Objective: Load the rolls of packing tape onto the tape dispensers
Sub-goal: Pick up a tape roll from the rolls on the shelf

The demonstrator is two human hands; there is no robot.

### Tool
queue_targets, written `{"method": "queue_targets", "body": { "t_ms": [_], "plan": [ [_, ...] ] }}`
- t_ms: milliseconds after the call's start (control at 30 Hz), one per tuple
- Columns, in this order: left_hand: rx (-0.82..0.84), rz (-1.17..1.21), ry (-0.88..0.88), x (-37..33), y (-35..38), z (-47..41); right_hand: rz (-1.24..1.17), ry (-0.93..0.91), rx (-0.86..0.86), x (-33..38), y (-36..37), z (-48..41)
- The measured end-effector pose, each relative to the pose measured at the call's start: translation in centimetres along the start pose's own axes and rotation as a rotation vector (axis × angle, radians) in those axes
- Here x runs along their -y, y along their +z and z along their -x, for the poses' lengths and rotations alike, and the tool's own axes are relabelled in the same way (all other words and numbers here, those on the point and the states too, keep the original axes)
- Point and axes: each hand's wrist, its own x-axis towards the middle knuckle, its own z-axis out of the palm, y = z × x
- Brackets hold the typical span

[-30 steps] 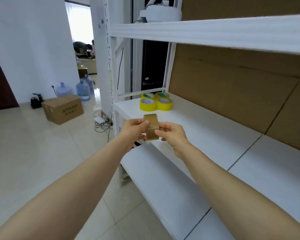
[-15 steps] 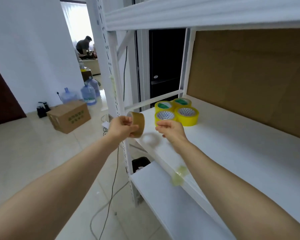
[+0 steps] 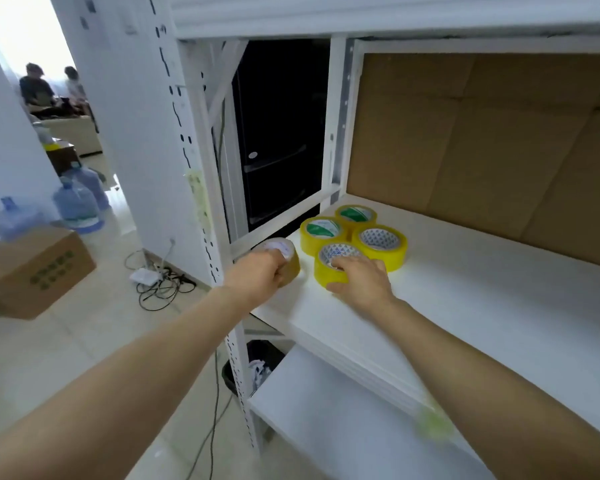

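Your left hand [image 3: 257,275] curls round the brown roll [image 3: 286,259], which sits on the shelf [image 3: 465,306] at its near corner. Just to its right, your right hand [image 3: 361,284] covers the nearest yellow roll [image 3: 328,271], seemingly gripping it. Three more yellow rolls [image 3: 378,242] sit just beyond that hand. No dispenser shows, so I judge nothing is loaded yet
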Motion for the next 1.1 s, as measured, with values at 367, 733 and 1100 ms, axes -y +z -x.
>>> {"method": "queue_targets", "body": {
  "t_ms": [367,733,1100],
  "plan": [
    [0.130,-0.166,0.313,4.8,1.1,-4.8,0.010,0.328,0.016,3.0,0.9,-0.8],
    [0.427,1.357,0.040,-8.0,-2.0,-3.6,-1.646,0.774,-0.601,1.7,-4.7,5.1],
    [0.621,1.317,0.506,-28.4,-0.4,5.8,-1.418,0.691,-0.844,-9.5,-13.4,24.7]
  ]
}}
